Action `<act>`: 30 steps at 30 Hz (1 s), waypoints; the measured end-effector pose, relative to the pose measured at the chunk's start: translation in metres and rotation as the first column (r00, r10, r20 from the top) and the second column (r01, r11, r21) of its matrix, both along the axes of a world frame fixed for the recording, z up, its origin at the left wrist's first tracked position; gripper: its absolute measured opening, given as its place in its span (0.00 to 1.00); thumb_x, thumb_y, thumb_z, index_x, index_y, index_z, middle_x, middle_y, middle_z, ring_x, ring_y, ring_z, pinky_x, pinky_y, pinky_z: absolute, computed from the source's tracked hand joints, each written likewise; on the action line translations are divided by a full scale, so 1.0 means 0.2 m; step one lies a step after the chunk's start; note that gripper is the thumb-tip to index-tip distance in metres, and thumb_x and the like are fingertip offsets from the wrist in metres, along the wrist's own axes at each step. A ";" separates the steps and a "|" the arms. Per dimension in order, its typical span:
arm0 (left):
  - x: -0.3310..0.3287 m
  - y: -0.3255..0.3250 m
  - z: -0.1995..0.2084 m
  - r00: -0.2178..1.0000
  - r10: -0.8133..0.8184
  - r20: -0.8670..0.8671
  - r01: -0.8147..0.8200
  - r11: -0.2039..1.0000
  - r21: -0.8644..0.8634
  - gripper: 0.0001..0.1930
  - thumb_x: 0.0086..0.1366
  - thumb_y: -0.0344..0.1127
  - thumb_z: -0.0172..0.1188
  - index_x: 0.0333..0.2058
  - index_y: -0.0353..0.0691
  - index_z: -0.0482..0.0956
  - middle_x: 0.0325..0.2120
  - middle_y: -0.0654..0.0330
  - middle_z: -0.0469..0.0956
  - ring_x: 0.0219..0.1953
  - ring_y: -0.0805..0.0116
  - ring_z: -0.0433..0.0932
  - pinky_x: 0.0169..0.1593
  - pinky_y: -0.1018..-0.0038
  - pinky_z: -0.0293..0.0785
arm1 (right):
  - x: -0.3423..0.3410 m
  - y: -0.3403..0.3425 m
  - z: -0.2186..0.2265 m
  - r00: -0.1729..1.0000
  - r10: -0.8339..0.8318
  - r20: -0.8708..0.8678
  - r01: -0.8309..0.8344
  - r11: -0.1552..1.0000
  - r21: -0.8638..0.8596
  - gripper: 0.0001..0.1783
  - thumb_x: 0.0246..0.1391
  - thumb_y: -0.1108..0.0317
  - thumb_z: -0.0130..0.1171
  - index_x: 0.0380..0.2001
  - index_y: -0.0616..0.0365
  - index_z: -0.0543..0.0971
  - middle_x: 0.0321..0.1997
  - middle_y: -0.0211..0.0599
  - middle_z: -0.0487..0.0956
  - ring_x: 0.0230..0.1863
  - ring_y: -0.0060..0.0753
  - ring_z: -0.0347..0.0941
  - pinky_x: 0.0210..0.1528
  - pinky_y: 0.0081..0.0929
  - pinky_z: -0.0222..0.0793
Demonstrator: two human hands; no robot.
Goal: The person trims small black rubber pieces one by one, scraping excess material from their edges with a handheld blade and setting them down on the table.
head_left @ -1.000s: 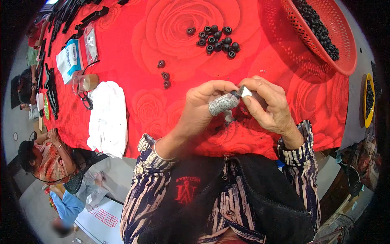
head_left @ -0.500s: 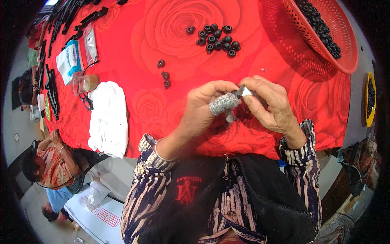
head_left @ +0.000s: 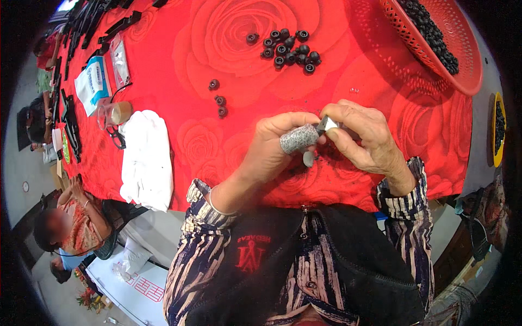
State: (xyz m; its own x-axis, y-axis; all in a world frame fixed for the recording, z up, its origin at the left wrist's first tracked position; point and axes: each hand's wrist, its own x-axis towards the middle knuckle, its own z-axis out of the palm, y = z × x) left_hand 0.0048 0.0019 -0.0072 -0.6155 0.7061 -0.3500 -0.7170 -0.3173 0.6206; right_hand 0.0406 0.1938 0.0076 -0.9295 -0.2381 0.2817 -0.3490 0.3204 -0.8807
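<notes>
Head view, and the action is dead centre: the left hand (head_left: 266, 144) and the right hand (head_left: 370, 136) are fingertip to fingertip above the red tablecloth (head_left: 348, 190). Right thumb and fingers press nearly together on a small wedge-shaped piece (head_left: 330, 125), pale and bright on one face, dark on the other. Left fingers are drawn in just as tight, apparently around a dark bit (head_left: 319, 131) right beside the wedge; most of it is covered, so I can't tell its full shape or exactly how firmly it's held. One left digit wears a wrap (head_left: 298, 139), grey, speckled and coarse (sensible armour, if that wedge is a blade).

My call: this is trimming or scraping, with dark specks on the cloth below to back it. The next move calls for a steady left pinch and a short, controlled stroke angled away from the wrapped digit.

Now the materials! Up the table sits a cluster of black round parts (head_left: 288, 50), smooth, bulbous, some showing ringed ends, with three black pieces (head_left: 219, 100) lined up nearer. Far right, a rigid red basket (head_left: 466, 57), perforated like lace, carries a dark heap.
</notes>
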 end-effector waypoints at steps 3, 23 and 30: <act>0.00 0.00 0.00 1.000 0.004 -0.011 -0.004 1.000 -0.001 0.10 0.60 0.29 0.56 0.40 0.33 0.76 0.30 0.59 0.78 0.27 0.76 0.75 0.28 0.81 0.72 | 0.00 0.00 0.00 1.000 0.010 0.004 -0.010 1.000 -0.008 0.13 0.44 0.81 0.53 0.38 0.70 0.72 0.24 0.42 0.70 0.24 0.38 0.68 0.25 0.29 0.62; 0.03 0.02 0.01 0.974 0.099 -0.204 -0.125 0.985 -0.119 0.10 0.60 0.27 0.56 0.40 0.32 0.75 0.29 0.61 0.76 0.26 0.76 0.74 0.29 0.82 0.71 | 0.01 -0.03 -0.01 0.996 -0.088 0.032 0.089 0.996 -0.026 0.11 0.46 0.79 0.52 0.36 0.66 0.72 0.23 0.42 0.71 0.22 0.39 0.70 0.24 0.30 0.64; 0.03 0.02 -0.02 0.991 0.096 -0.090 -0.103 0.991 -0.081 0.10 0.60 0.27 0.55 0.41 0.32 0.75 0.28 0.59 0.77 0.27 0.74 0.76 0.31 0.80 0.73 | 0.00 -0.01 0.00 0.999 -0.025 0.042 0.025 1.000 -0.015 0.11 0.45 0.78 0.53 0.36 0.66 0.72 0.24 0.42 0.72 0.23 0.38 0.72 0.24 0.28 0.66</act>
State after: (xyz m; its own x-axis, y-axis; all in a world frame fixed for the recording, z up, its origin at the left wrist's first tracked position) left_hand 0.0102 0.0062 -0.0117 -0.7115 0.6100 -0.3489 -0.6273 -0.3276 0.7065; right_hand 0.0406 0.1915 0.0085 -0.9461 -0.2105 0.2461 -0.3040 0.3149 -0.8991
